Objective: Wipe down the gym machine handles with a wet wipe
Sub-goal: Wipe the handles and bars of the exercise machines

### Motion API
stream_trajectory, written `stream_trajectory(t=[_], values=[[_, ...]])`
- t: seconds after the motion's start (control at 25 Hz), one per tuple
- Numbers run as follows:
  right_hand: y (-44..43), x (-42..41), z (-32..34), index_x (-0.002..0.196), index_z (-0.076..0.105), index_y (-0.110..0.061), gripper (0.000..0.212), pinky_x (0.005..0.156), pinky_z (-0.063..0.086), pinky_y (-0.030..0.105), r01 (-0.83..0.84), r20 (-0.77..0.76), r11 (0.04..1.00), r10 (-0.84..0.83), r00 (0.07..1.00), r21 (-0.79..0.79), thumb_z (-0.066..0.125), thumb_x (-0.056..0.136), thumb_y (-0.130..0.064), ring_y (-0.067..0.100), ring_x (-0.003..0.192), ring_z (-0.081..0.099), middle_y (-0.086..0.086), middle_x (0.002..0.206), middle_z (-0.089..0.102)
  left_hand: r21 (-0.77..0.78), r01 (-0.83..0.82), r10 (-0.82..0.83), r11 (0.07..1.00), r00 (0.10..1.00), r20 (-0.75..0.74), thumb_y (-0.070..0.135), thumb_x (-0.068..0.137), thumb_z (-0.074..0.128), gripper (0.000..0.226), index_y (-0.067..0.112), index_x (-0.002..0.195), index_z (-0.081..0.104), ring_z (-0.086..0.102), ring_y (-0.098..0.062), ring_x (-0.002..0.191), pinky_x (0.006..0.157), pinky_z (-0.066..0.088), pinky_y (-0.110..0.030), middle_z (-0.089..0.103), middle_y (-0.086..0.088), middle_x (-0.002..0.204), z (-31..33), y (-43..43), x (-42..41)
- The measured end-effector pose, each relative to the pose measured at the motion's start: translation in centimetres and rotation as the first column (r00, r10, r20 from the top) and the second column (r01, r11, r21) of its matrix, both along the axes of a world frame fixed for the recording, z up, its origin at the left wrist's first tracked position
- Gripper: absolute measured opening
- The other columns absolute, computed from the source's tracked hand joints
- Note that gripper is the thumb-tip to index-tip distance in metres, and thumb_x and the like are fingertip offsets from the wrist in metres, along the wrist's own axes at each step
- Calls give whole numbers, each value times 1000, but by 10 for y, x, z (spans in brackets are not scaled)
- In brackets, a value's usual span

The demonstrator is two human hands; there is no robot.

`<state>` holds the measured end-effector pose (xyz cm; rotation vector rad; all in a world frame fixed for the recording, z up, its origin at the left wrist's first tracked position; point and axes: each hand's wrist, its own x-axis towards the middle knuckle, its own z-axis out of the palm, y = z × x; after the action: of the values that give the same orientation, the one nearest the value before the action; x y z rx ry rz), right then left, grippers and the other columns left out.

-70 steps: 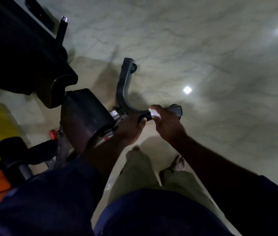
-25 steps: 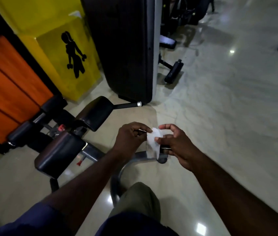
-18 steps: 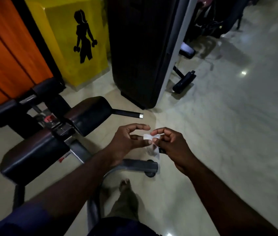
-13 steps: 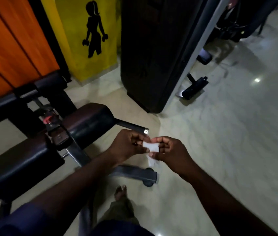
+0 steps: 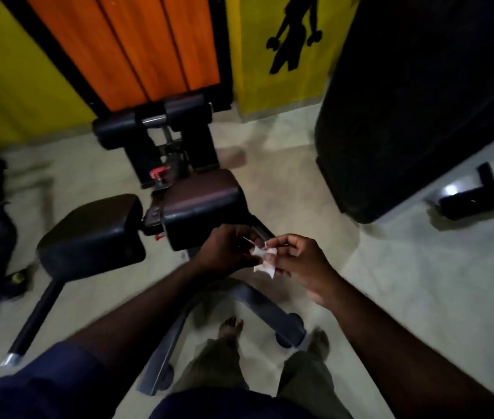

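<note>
Pinched between left hand (image 5: 227,249) and right hand (image 5: 300,261): wet wipe (image 5: 265,261), small, white, crumpled, held just before the dark seat pad (image 5: 203,207), above the grey base bar (image 5: 269,309). Yellow panel (image 5: 254,71) bears a black dumbbell-lifter silhouette (image 5: 292,34).

Wipe (image 5: 264,261) between hands, before pads (image 5: 203,204).

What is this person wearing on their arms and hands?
The left hand and right hand are bare, with no gloves or wristwatch visible. A dark navy sleeve covers the left upper arm; the right forearm is uncovered as far as the picture shows.
</note>
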<state>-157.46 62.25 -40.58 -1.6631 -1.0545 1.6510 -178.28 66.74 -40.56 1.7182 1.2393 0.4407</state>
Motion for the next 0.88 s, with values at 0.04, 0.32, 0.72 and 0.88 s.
stream_trajectory(t=[0.04, 0.32, 0.72, 0.88], values=[[7, 2, -7, 105, 73, -14, 29, 81, 58, 41, 7, -76, 1000, -6, 997, 4, 85, 79, -7, 26, 96, 73, 13, 103, 79, 2, -39, 39, 999, 998, -41, 11, 71, 95, 30, 21, 94, 79, 72, -2, 72, 74, 60, -28, 78, 3, 85, -1, -4, 0], [92, 3, -81, 109, 77, -22, 28, 87, 57, 25, 43, -32, 985, -38, 999, 166, 80, 85, -7, 10, 96, 73, -5, 105, 78, 421, 204, 6, 884, 895, -446, 40, 88, 63, 45, 6, 115, 74, 67, -33, 106, 89, 51, -43, 71, -15, 119, -37, 69, -17], [83, -5, -135, 143, 50, -10, 60, 97, 53, 43, -700, 848, 654, 168, 503, 286, 68, 93, -38, 31, 122, 58, 11, 140, 57, -147, -140, 23, 979, 796, -605, 103, 70, 4, 122, 19, 146, 50, 44, -35, 138, 116, 29, -47, 48, -14, 153, -379, -5, -13], [92, -23, -144, 147, 41, 6, 65, 77, 55, 41, -771, 920, 616, 189, 344, 162, 56, 100, -37, 31, 91, 68, 16, 107, 68, -412, -584, 430, 699, 804, -410, 56, 93, 20, 60, 27, 142, 39, 56, -37, 124, 99, 47, -48, 53, -12, 141, -408, -83, 18]])
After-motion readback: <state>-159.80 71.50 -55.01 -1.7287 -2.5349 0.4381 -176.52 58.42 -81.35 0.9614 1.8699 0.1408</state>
